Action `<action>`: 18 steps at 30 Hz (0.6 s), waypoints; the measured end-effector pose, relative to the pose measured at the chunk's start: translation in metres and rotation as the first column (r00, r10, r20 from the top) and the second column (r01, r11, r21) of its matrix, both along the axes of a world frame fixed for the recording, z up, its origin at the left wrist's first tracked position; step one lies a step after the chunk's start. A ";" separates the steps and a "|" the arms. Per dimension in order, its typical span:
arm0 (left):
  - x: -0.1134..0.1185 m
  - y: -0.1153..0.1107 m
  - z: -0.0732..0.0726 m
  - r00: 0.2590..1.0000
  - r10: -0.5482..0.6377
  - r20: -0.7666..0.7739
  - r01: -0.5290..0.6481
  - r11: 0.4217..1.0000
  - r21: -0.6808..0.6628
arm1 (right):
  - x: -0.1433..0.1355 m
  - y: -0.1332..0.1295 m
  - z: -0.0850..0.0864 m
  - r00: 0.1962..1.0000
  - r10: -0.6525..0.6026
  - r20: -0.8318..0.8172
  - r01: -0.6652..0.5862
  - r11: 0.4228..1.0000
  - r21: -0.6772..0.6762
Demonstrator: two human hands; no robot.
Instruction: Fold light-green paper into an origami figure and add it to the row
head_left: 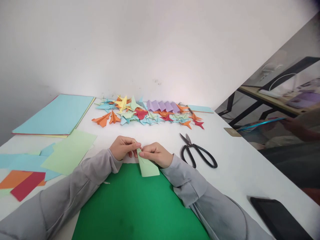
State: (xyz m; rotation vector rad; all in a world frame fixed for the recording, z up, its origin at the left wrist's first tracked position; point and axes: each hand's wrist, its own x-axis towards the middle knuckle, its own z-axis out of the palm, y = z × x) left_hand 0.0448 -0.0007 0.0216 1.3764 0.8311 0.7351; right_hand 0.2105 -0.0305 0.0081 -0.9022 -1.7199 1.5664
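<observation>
A folded piece of light green paper (149,168) is held up over the far edge of a green sheet (140,206). My left hand (124,146) pinches its narrow top end between thumb and fingers. Close beside it, my right hand (158,154) grips the paper's right side, the thumb lying across its face. The paper widens toward its lower end, which hangs free below both hands. Some fingertips are hidden behind it. Scissors with black handles (198,153) lie to the right of my right hand, blades apart.
Folded colored paper planes (141,114) and purple pleated paper (162,106) lie along the wall. At left are a stack of large sheets (55,115), a light green sheet (71,151) and loose pieces (28,186). A black tablet (277,216) lies at right, near another person's hand (295,128).
</observation>
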 end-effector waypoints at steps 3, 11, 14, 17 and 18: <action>0.001 0.000 0.001 1.000 0.012 0.021 -0.011 0.997 -0.079 | 0.000 0.000 0.000 1.000 0.013 -0.004 -0.013 1.000 -0.004; 0.001 -0.002 0.001 1.000 0.006 0.009 -0.005 0.996 -0.094 | 0.001 0.001 -0.002 1.000 -0.002 0.025 0.001 0.999 0.043; 0.002 -0.004 0.001 1.000 -0.005 -0.002 0.005 0.999 -0.033 | 0.001 0.000 -0.003 0.998 -0.016 0.059 0.012 0.998 0.068; 0.002 -0.004 0.002 1.000 -0.007 0.009 0.007 1.000 0.001 | -0.001 -0.001 -0.002 0.995 -0.038 0.096 0.032 0.997 0.072; 0.002 -0.004 0.002 1.000 -0.005 0.015 0.005 1.000 0.008 | -0.001 -0.001 -0.001 0.994 -0.050 0.102 0.042 0.997 0.071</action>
